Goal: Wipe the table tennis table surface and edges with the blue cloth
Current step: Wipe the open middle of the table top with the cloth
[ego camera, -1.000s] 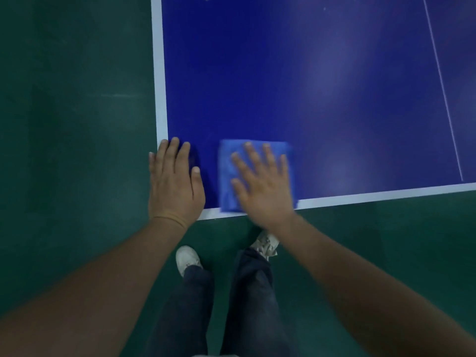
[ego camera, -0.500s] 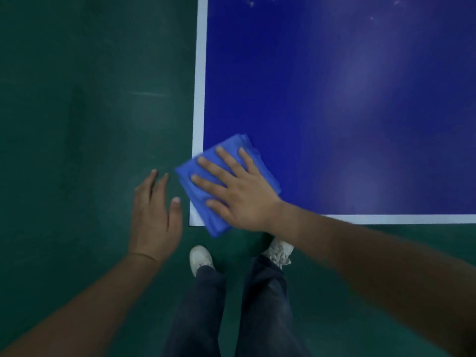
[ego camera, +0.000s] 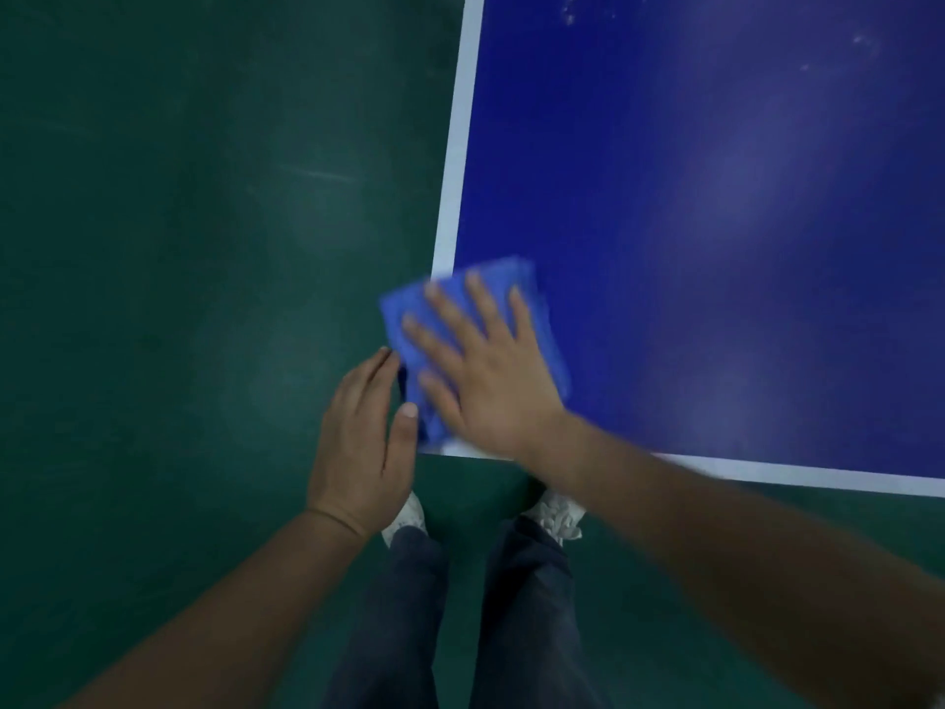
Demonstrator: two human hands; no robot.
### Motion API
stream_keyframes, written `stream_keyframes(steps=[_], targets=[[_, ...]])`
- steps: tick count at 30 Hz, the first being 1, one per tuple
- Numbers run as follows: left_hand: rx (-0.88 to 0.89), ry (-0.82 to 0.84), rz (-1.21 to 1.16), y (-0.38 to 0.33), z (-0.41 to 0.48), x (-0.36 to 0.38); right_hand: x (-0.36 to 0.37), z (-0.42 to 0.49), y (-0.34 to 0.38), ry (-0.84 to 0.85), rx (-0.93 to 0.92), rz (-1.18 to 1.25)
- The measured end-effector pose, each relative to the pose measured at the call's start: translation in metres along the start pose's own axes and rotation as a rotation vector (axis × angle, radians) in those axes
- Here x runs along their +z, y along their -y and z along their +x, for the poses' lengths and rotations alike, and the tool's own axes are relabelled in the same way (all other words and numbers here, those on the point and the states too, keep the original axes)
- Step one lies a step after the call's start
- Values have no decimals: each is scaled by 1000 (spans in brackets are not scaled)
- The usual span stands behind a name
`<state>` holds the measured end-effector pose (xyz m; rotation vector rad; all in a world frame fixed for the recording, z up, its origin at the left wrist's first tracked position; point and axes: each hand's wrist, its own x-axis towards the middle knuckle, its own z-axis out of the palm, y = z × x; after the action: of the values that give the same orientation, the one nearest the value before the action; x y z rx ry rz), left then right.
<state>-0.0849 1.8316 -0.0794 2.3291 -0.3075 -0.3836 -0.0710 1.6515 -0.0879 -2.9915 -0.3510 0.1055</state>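
The dark blue table tennis table (ego camera: 716, 222) fills the upper right, with white lines along its left and near edges. A folded blue cloth (ego camera: 409, 309) lies over the table's near left corner and hangs past the left edge. My right hand (ego camera: 486, 371) presses flat on the cloth with fingers spread. My left hand (ego camera: 363, 442) is just left of the corner, fingers straight, its fingertips and thumb touching the overhanging part of the cloth. The corner itself is hidden under cloth and hand.
Dark green floor (ego camera: 204, 248) surrounds the table on the left and near side. My legs in dark trousers and white shoes (ego camera: 557, 514) stand right below the corner. Pale smudges (ego camera: 572, 12) mark the table's far surface.
My right hand has slid the cloth left from the near edge onto the corner, now overhanging the left side. My left hand left the tabletop, dropped beside the corner, then came up against the cloth.
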Motion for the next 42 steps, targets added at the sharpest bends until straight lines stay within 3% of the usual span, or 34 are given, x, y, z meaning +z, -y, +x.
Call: stream_keyframes(steps=[2, 4, 8, 9, 10, 13, 15, 17, 21, 24, 26, 29, 31, 33, 37, 42], targets=[[0, -21, -15, 5, 0, -5, -7, -51, -12, 51, -118, -4], [19, 5, -16, 5, 2, -11, -16, -57, -60, 10, -37, -105], [50, 7, 11, -10, 14, -13, -29, 1, -112, -53, 764, 15], [66, -9, 14, -17, 18, -10, -25, 12, -96, -71, 845, 30], [84, -27, 20, -25, 23, -7, -16, 16, -74, -96, 802, 10], [134, -58, 52, -51, 37, 11, 5, -21, -2, -45, 364, -35], [164, -8, 122, -66, 45, 26, 7, -66, -17, -33, 341, -44], [215, 91, 266, -71, 47, 41, -4, -107, -75, -36, 543, -68], [313, 167, 576, -62, 52, 59, -35, -174, -200, 7, 1240, 46], [297, 167, 612, -63, 52, 60, -37, -158, -214, -103, 1559, 155], [273, 181, 626, -67, 51, 59, -26, -130, -184, -96, 1444, 106], [231, 175, 612, -77, 49, 57, -11, -121, -122, 5, 868, 13], [219, 141, 585, -91, 50, 61, -14, -140, -134, 63, 659, 22], [240, 145, 557, -112, 56, 73, -20, -160, -180, 38, 742, 11], [372, 188, 530, -168, 85, 117, -36, -169, -282, -28, 1158, 93], [389, 125, 503, -217, 144, 168, -41, -192, -332, 11, 1095, 95]])
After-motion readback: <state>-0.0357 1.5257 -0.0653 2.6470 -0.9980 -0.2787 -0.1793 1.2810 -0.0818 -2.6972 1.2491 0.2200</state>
